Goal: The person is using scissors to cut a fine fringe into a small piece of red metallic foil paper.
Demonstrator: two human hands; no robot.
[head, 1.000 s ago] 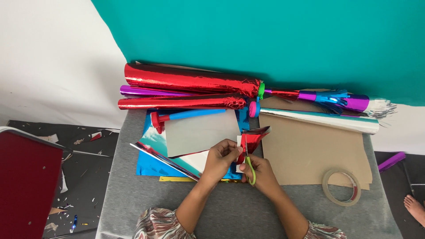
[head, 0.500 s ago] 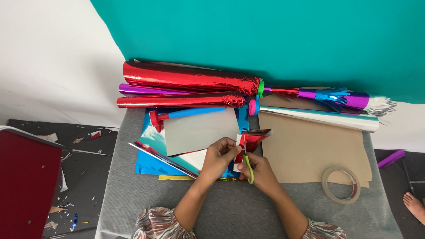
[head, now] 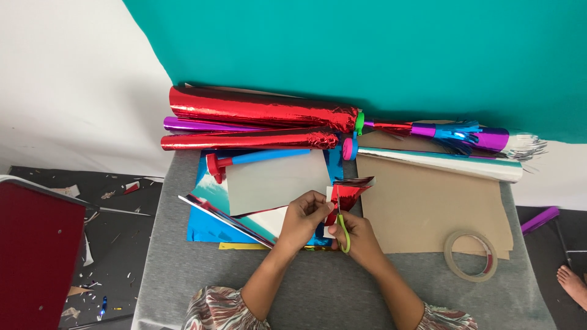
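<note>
My left hand [head: 304,215] pinches the lower edge of a folded piece of shiny red foil [head: 347,193] that fans out above my fingers. My right hand [head: 356,235] grips small scissors with green handles [head: 343,231], their blades pointing up into the foil. Both hands meet near the middle of the grey table [head: 183,269], over a stack of shiny coloured sheets [head: 211,220] with a grey card [head: 275,180] on top.
Rolls of red foil [head: 263,110], a purple roll [head: 195,125] and fringed foil sticks [head: 452,131] lie along the table's far edge. A brown card sheet [head: 428,208] and a tape ring [head: 469,255] lie to the right. A red box [head: 36,256] stands at left; a bare foot [head: 572,282] shows at right.
The hands stay in the same spot; the red foil piece has shifted slightly between the fingers as the scissors work at it.
</note>
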